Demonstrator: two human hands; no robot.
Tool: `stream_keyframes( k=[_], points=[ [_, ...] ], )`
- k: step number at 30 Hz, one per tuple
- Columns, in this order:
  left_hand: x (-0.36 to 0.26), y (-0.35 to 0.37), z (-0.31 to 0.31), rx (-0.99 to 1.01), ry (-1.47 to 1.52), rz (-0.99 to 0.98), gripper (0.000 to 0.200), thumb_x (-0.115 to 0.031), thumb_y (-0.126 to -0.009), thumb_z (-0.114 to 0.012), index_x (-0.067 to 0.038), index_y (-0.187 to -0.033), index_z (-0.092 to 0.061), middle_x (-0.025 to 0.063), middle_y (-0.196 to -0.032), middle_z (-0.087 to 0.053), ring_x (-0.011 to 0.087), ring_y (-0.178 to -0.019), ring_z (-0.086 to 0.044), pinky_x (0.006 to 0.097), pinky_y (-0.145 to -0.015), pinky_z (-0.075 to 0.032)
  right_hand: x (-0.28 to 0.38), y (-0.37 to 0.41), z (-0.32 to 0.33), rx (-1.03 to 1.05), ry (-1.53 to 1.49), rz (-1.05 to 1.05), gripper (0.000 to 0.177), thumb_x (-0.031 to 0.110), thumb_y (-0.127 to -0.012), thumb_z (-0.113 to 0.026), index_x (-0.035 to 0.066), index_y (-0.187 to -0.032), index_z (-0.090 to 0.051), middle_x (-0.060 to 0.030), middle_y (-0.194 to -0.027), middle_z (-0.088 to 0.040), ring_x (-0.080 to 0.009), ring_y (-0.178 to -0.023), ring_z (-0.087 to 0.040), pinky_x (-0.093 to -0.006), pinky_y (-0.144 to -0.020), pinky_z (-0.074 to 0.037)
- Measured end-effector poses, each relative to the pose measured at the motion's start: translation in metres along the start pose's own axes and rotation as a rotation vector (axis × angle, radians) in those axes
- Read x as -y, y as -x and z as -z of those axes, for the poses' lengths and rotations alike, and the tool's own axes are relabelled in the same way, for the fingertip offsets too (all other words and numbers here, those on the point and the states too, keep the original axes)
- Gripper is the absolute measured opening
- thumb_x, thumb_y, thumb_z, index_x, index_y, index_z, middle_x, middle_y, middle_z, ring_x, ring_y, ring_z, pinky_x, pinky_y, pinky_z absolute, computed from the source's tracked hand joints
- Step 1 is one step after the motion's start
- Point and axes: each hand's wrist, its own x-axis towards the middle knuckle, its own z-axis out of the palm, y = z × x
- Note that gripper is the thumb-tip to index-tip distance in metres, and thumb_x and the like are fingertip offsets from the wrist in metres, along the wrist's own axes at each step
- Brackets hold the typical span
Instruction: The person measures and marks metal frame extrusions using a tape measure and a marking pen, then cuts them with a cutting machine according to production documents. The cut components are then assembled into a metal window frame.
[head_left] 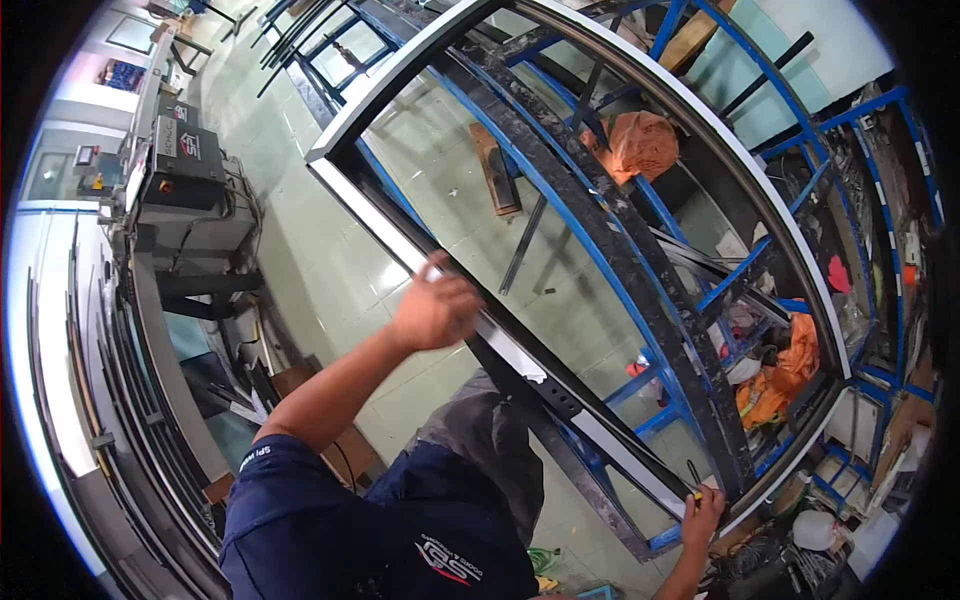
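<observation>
A large rectangular frame with white and black profiles [375,215] lies tilted across a blue metal stand [600,285]. My left hand [437,308] is at the middle of the near profile, its fingers curled and blurred; whether it grips anything is unclear. At the lower right corner of the frame, my right hand [704,508] pinches a small tool with a yellow part [697,496]. Between the hands, a piece of white film [520,360] is partly lifted from the profile, beside a dark section with small holes [563,400].
Orange wrapping [640,145] and an orange cloth [780,385] are under the frame. A grey machine [185,150] and long profiles [110,370] are at the left. A wooden block [495,170] lies on the tiled floor. Blue racks [905,290] stand at the right.
</observation>
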Motion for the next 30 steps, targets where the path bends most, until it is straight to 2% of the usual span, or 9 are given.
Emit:
stream_keyframes(
  k=[4, 7, 10, 16, 18, 21, 24, 27, 30],
  points=[
    [-0.093, -0.018, -0.052, 0.029, 0.171, -0.242, 0.02, -0.024, -0.084, -0.076, -0.016, -0.102, -0.074, 0.003, -0.091, -0.067, 0.0224, -0.092, -0.069, 0.0552, -0.117, -0.04, -0.008, 0.007, -0.013, -0.056, 0.018, 0.052, 0.027, 0.014, -0.095, -0.073, 0.007, -0.12, -0.065, -0.0169, -0.123, -0.052, -0.0406, -0.118, -0.052, -0.0539, -0.099, -0.044],
    [-0.16, -0.024, -0.071, 0.172, 0.179, -0.224, 0.02, -0.025, -0.085, -0.074, -0.017, -0.103, -0.074, 0.0015, -0.092, -0.067, 0.0219, -0.097, -0.069, 0.0516, -0.117, -0.041, -0.006, 0.009, -0.008, -0.056, 0.028, 0.085, 0.025, 0.014, -0.096, -0.072, 0.007, -0.119, -0.066, -0.0169, -0.122, -0.052, -0.0405, -0.117, -0.052, -0.0539, -0.098, -0.044],
    [-0.187, -0.011, -0.101, 0.071, 0.124, -0.113, 0.02, -0.024, -0.084, -0.073, -0.02, -0.104, -0.075, -0.0008, -0.094, -0.069, 0.0204, -0.101, -0.069, 0.0516, -0.116, -0.042, -0.013, 0.011, -0.01, -0.12, 0.055, 0.189, 0.022, 0.019, -0.099, -0.069, 0.008, -0.118, -0.065, -0.0166, -0.12, -0.053, -0.0401, -0.113, -0.054, -0.0544, -0.096, -0.045],
    [-0.211, 0.004, -0.104, -0.038, -0.106, 0.045, 0.023, -0.019, -0.082, -0.075, -0.028, -0.104, -0.078, -0.007, -0.112, -0.074, 0.0157, -0.125, -0.064, 0.056, -0.12, -0.036, -0.033, 0.016, -0.01, -0.234, 0.147, 0.154, 0.03, 0.016, -0.096, -0.069, 0.011, -0.125, -0.064, -0.0171, -0.122, -0.056, -0.0413, -0.114, -0.057, -0.0543, -0.095, -0.048],
    [-0.22, 0.007, -0.109, -0.143, -0.135, 0.052, 0.023, -0.017, -0.083, -0.076, -0.027, -0.104, -0.078, -0.0067, -0.115, -0.075, 0.016, -0.125, -0.064, 0.0543, -0.119, -0.036, -0.062, 0.02, -0.006, -0.33, 0.158, 0.171, 0.032, 0.016, -0.095, -0.069, 0.013, -0.127, -0.065, -0.017, -0.123, -0.057, -0.0419, -0.114, -0.058, -0.0535, -0.096, -0.049],
    [-0.22, 0.018, -0.126, -0.168, -0.203, 0.067, 0.021, -0.018, -0.088, -0.072, -0.022, -0.108, -0.076, 0.0011, -0.115, -0.074, 0.0261, -0.124, -0.066, 0.0508, -0.107, -0.042, -0.122, 0.029, 0.01, -0.523, 0.174, 0.243, 0.035, 0.017, -0.093, -0.072, 0.015, -0.127, -0.068, -0.0163, -0.123, -0.06, -0.0423, -0.112, -0.06, -0.0509, -0.098, -0.049],
    [-0.225, 0.014, -0.128, -0.253, -0.251, -0.003, 0.022, -0.013, -0.087, -0.071, -0.019, -0.108, -0.076, 0.0036, -0.123, -0.074, 0.0296, -0.128, -0.065, 0.0455, -0.105, -0.043, -0.171, 0.037, 0.036, -0.469, 0.142, 0.169, 0.031, 0.016, -0.093, -0.072, 0.017, -0.124, -0.07, -0.0118, -0.117, -0.062, -0.0349, -0.109, -0.062, -0.0461, -0.091, -0.052],
    [-0.201, 0.022, -0.139, -0.213, -0.481, 0.107, 0.021, -0.016, -0.101, -0.063, -0.019, -0.119, -0.073, 0.0026, -0.13, -0.071, 0.0265, -0.135, -0.06, 0.0437, -0.107, -0.042, -0.237, 0.043, 0.038, -0.417, 0.091, 0.125, 0.027, 0.015, -0.093, -0.072, 0.018, -0.12, -0.07, -0.0084, -0.115, -0.061, -0.0324, -0.107, -0.063, -0.0449, -0.088, -0.053],
    [-0.195, 0.021, -0.14, -0.2, -0.42, 0.037, 0.024, -0.013, -0.097, -0.064, -0.015, -0.119, -0.073, 0.0073, -0.131, -0.071, 0.0294, -0.132, -0.061, 0.0455, -0.106, -0.044, -0.29, 0.049, 0.036, -0.339, 0.118, 0.044, 0.033, 0.013, -0.092, -0.071, 0.019, -0.124, -0.07, -0.0107, -0.124, -0.062, -0.0352, -0.114, -0.063, -0.0465, -0.096, -0.052]
  ],
)
